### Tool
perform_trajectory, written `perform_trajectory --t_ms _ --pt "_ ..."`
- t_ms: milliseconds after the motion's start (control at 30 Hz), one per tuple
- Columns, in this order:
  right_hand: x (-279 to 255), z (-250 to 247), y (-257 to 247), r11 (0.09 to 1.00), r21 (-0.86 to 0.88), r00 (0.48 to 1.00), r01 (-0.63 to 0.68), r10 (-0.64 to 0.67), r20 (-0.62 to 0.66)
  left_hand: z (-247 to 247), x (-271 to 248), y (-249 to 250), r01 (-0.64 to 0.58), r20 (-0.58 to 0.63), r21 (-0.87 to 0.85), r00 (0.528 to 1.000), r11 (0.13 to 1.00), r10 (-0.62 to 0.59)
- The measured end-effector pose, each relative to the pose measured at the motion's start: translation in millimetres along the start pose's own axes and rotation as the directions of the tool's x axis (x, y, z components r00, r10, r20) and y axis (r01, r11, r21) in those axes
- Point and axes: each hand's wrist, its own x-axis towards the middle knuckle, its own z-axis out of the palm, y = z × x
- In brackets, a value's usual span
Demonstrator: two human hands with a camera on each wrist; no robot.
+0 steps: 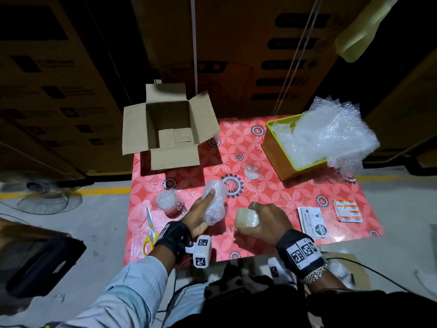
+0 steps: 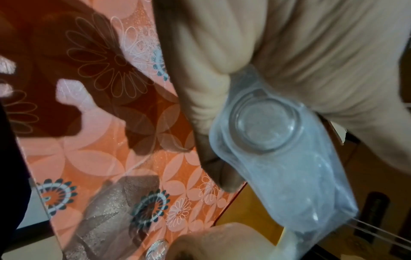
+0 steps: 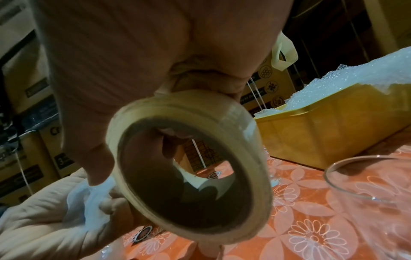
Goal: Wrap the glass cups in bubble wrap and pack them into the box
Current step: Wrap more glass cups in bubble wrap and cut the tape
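My left hand grips a glass cup rolled in bubble wrap, which lies on its side on the red flowered table. The left wrist view shows the cup's round glass base through the wrap, with my thumb on it. My right hand holds a roll of clear tape just right of the wrapped cup; up close the roll's rim fills the right wrist view. A bare glass cup stands mid-table. Another cup with wrap in it stands at the left. The open cardboard box is at the far left.
A yellow bin piled with bubble wrap sheets stands at the far right. Scissors lie at the table's left edge. Sticker sheets and orange labels lie at the right. Large cartons rise behind the table.
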Motion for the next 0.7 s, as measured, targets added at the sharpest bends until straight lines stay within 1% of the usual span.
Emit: perform_trajectory --t_ms 67,200,267,300,367,433,533,600,700 --pt "-1 0 -3 1.000 -0.005 1.000 0.007 -0.007 -0.011 0 -2 -1 0.002 0.009 0.003 1.000 1.000 -0.002" --pt "-2 -3 -3 0.998 0.050 0.999 0.036 -0.035 -0.018 -8 1 -4 -0.002 -0.079 -0.011 0.997 1.000 0.001" --pt "-2 -7 -4 0.995 0.073 0.997 0.071 -0.070 -0.008 -10 1 -5 -0.001 -0.147 -0.039 0.989 0.999 -0.005" --pt "-1 -8 -5 0.993 0.076 0.996 0.088 -0.088 -0.001 -11 1 -7 0.004 -0.160 -0.037 0.987 0.999 -0.010" --pt "2 -10 -8 0.990 0.072 0.992 0.124 -0.125 0.001 -10 -2 -11 0.033 -0.126 -0.047 0.991 0.998 -0.038" --pt "7 -10 -11 0.985 0.064 0.987 0.158 -0.159 0.011 -6 -4 -13 0.063 -0.101 -0.094 0.992 0.994 -0.072" --pt "13 -8 -19 0.975 0.009 0.973 0.224 -0.224 0.053 5 -5 -11 0.040 -0.070 -0.124 0.996 0.992 -0.049" --pt "13 -4 -23 0.966 -0.029 0.964 0.257 -0.255 0.075 15 -6 -8 0.000 -0.080 -0.059 0.997 0.998 -0.005" --pt "12 -2 -23 0.967 -0.035 0.966 0.251 -0.248 0.068 22 -3 -8 -0.005 -0.113 0.118 0.993 0.993 0.019"
